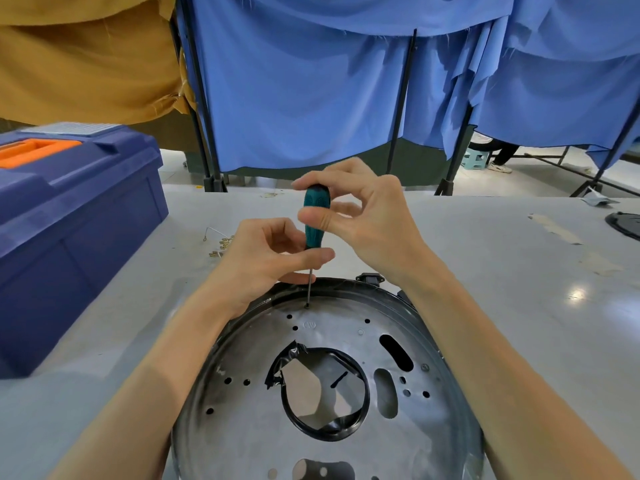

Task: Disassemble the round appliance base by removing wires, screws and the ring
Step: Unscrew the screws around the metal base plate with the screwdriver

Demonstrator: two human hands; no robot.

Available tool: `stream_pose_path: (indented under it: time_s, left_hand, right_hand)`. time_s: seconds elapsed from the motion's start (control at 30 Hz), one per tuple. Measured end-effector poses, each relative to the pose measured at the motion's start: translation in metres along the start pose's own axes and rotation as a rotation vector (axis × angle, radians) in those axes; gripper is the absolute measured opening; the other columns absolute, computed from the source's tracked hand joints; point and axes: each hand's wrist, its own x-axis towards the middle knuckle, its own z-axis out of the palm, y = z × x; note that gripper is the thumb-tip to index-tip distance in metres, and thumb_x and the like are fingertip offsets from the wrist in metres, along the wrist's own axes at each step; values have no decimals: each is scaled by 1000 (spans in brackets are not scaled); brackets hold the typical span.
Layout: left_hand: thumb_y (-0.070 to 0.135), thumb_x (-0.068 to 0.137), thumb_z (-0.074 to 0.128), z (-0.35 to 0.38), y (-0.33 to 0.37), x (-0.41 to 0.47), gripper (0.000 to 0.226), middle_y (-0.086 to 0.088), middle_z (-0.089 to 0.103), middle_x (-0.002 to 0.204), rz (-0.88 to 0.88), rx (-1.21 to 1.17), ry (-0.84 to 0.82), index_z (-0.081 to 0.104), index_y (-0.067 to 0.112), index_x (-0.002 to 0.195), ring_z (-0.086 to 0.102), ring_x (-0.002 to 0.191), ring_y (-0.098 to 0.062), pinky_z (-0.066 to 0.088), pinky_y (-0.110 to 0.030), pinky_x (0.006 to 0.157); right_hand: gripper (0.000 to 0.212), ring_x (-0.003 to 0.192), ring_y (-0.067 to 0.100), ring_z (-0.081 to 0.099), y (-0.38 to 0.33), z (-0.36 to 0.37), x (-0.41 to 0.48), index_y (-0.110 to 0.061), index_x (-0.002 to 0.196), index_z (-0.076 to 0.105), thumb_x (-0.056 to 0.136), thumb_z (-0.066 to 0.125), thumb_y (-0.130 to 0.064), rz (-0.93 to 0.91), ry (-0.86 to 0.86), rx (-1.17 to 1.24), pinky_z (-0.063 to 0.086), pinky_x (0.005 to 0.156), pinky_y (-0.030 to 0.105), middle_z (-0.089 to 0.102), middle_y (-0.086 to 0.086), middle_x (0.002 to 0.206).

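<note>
The round appliance base [242, 434] lies flat on the grey table [485, 271], right in front of the person. It is a shiny metal plate with many holes and a dark rim. A black ring [329, 435] sits around the big hole in the middle.

The screw [307, 305] being worked on is at the far edge of the plate, just inside the rim. A green screwdriver [316, 213] stands on it, almost straight up, with its thin metal tip in the screw head. So the screw is straight down below the fingers, and the tool's long line runs up and down.

The right hand [374, 223] is on top. Its thumb and fingers pinch the upper part of the green handle. The left hand [263, 258] is lower and nearer the screw. Its thumb and curled fingers hold the bottom of the handle, where the thin metal part starts, and keep it steady.

I think the next move is to twist the handle while keeping the tool straight up. If it leans, the tip may slip out of the screw.

What looks like one more screw [425, 367] sits on the right side of the plate. Some small loose parts [221, 245] lie on the table, beside a blue toolbox [76, 220].
</note>
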Motion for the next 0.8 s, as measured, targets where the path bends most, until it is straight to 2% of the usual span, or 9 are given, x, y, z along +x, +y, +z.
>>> stream_pose_path:
  time_s: [0.1, 0.2, 0.27, 0.4, 0.47, 0.57, 0.63, 0.7, 0.8]
  left_hand:
    - [27, 72, 74, -1, 0, 0, 27, -9, 74, 81, 15, -54, -35, 70, 6, 89, 73, 81, -27, 59, -32, 69]
    - [23, 83, 61, 1, 1, -2, 27, -10, 75, 94, 11, -72, -109, 69, 11, 106, 72, 90, -26, 58, -29, 77]
    - [20, 78, 64, 1, 0, -1, 25, -11, 76, 90, 9, -71, -90, 70, 9, 101, 73, 84, -27, 59, -28, 74]
    - [22, 63, 79, 2, -1, 1, 34, -9, 72, 77, 53, -45, 7, 71, 7, 92, 72, 71, -28, 59, -31, 67]
    - [25, 70, 74, 2, 0, 0, 32, -9, 73, 83, 55, -43, -26, 71, 8, 97, 72, 75, -27, 60, -33, 70]
    - [26, 86, 59, 2, 1, -1, 27, -9, 75, 93, 43, -63, -106, 69, 11, 106, 72, 88, -27, 60, -37, 77]
    - [22, 81, 63, 1, 2, -1, 27, -10, 75, 89, 30, -80, -93, 68, 8, 103, 73, 85, -26, 60, -34, 73]
    - [22, 69, 76, 1, 2, 0, 38, -10, 74, 83, 29, -72, -51, 68, -1, 99, 72, 77, -25, 60, -32, 69]
    - [29, 59, 84, 0, 0, 0, 54, -8, 71, 79, 19, -41, -5, 63, -7, 93, 72, 73, -25, 59, -32, 67]
  right_hand:
    - [33, 81, 10, 57, 1, -2, 0, -21, 114, 71, 83, 75, -14, -5, 30, -16, 51, 84, 24, 63, 3, 91]
    - [38, 85, 15, 62, 2, -4, 0, -18, 122, 66, 87, 67, -3, 10, 37, -33, 55, 86, 27, 69, 0, 99]
    - [33, 92, 19, 66, 2, -2, -1, -15, 119, 66, 90, 63, -1, 0, 8, -26, 55, 88, 30, 70, 6, 105]
    - [32, 95, 12, 59, 0, 0, -2, -25, 112, 68, 82, 75, -17, 5, -8, -36, 53, 90, 31, 59, 5, 107]
    - [36, 89, 15, 58, 1, -1, -2, -23, 117, 68, 84, 73, -11, -12, -3, -33, 54, 87, 28, 63, 6, 100]
    - [45, 92, 23, 62, 3, -2, -2, -19, 125, 64, 86, 65, 4, -6, -11, -17, 56, 86, 27, 70, 3, 103]
    - [40, 98, 24, 64, 2, -1, -2, -16, 122, 65, 88, 62, 5, 3, -31, 10, 56, 88, 30, 71, 5, 105]
    - [31, 99, 19, 62, 1, 1, -2, -18, 115, 67, 87, 68, -6, 7, -32, 12, 56, 88, 33, 66, 5, 107]
    - [33, 91, 17, 57, 0, 2, -1, -19, 116, 69, 83, 74, -16, -8, -6, -19, 54, 80, 24, 60, 7, 101]
